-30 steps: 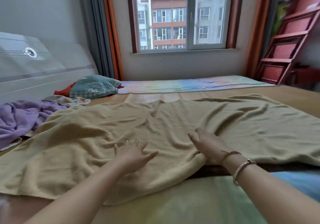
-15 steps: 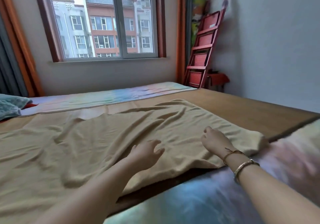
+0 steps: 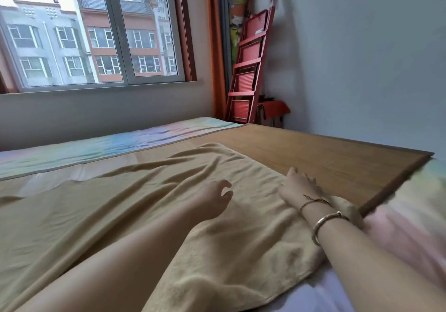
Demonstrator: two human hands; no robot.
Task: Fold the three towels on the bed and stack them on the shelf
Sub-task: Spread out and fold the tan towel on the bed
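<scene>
A big yellow towel (image 3: 149,205) lies spread out and wrinkly on the bed (image 3: 337,164). It covers most of a brown mat on top of the bed. The left part of the towel runs off the picture, so its whole shape cannot be seen. The near edge is partly hidden under the two arms.

The left hand (image 3: 212,197) is over the middle of the towel. Its fingers are loosely bent and hold nothing. It is hard to tell if the hand touches the towel or floats just above it. The right hand (image 3: 298,186) lies on the towel near the towel's right edge. Its fingers reach forward, away from the camera, so their tips are hard to see. They look fairly straight and rest on the cloth, but I cannot tell for sure if they pinch it. Two bracelets (image 3: 323,222) sit on the right wrist, just this side of the towel's right corner.

Only this one towel can be seen.

Past the towel's far right corner, a red shelf (image 3: 248,70) leans against the wall in the room's corner. Its bottom is hidden behind the bed. A small red stool (image 3: 275,109) stands just beside the shelf. A window (image 3: 96,34) is in the wall beyond the towel's far edge. The colourful sheet to the right of the towel looks blurry.
</scene>
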